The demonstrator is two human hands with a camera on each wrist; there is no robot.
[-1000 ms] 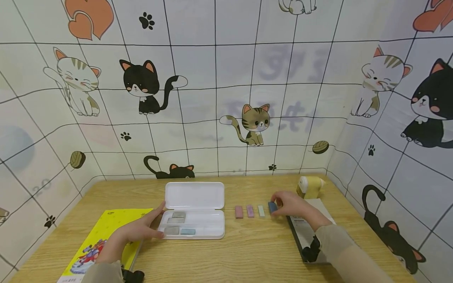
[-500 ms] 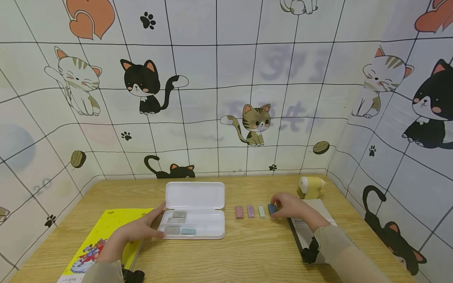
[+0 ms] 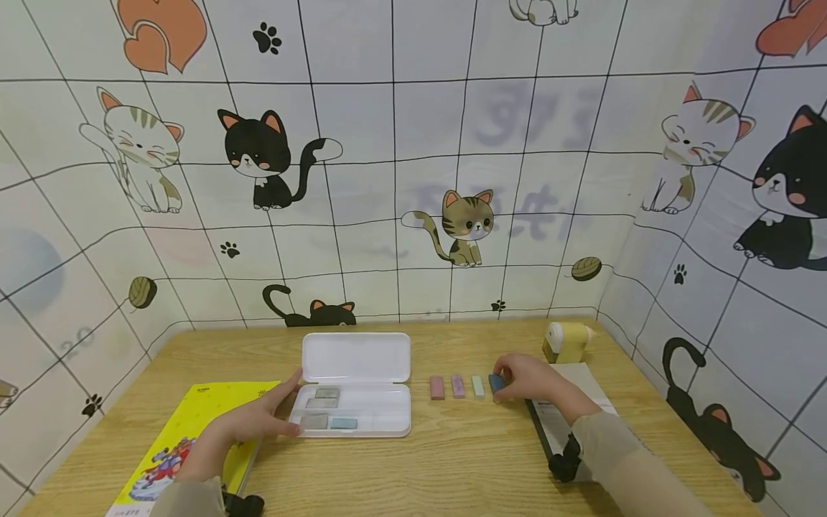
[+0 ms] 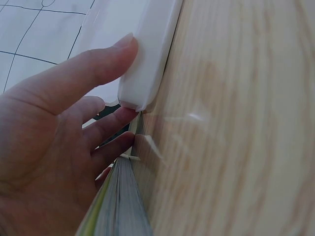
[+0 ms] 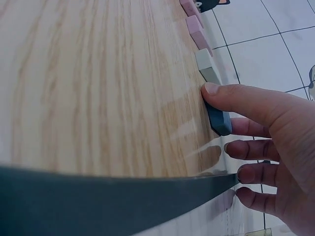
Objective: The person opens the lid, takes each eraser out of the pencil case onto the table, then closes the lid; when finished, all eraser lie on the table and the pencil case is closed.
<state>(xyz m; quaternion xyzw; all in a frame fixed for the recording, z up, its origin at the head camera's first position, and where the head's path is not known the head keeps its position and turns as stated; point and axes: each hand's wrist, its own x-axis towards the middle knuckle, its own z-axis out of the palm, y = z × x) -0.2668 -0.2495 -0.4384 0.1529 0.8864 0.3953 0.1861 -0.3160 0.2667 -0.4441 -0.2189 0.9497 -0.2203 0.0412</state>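
Note:
My left hand (image 3: 255, 418) rests at the left side of an open white plastic pencil case (image 3: 355, 357), its lid tilted up at the back. In the left wrist view the thumb touches the case wall (image 4: 147, 54), with the fingers loosely spread by its corner. Several small grey and pale-blue blocks lie inside the case. My right hand (image 3: 530, 378) pinches a dark-blue eraser (image 5: 219, 119) between thumb and index finger at the right end of a row. Left of it stand a pale-green eraser (image 3: 477, 386), a purple eraser (image 3: 458, 386) and a pink eraser (image 3: 436, 388).
A yellow book (image 3: 187, 409) lies under the left forearm. Beneath the right forearm is a white box with dark sides (image 3: 562, 424). A yellow-and-white gadget (image 3: 567, 342) stands behind it. A cat-patterned curtain (image 3: 362, 244) surrounds the wooden table (image 3: 400, 474).
Hardly anything differs. The right hand and the dark-blue eraser have shifted very slightly toward me; the left hand stays at the case.

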